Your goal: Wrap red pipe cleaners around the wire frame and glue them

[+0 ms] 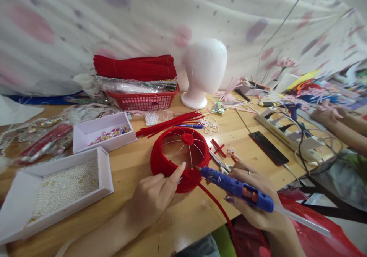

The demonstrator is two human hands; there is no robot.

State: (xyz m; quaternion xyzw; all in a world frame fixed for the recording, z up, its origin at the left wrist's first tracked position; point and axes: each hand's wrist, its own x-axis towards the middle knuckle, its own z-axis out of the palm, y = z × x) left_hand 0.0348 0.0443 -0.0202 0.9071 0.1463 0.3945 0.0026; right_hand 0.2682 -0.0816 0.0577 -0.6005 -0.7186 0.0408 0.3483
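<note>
A round red headpiece frame (155,159), wrapped in fuzzy strips with thin wires meeting at a red disc (187,138), sits on the table. My left hand (156,194) grips its near rim, index finger over the top edge and thumb at the outer side. In my right hand (252,196) is a blue hot glue gun (229,182) with a clear glue stick (304,220) out of its back. The nozzle is close to the inner near rim, beside my left fingertip; whether it touches I cannot tell. A red fuzzy strip (218,203) trails from the frame over the table edge.
Scissors (220,161) lie just right of the frame. White boxes of pearls (104,173) and gems (78,136) stand left. Behind are a red basket (143,101), red pipe cleaners (172,123) and a foam head (205,70). A phone (268,148), power strip (286,136) and co-worker's hands (329,113) are right.
</note>
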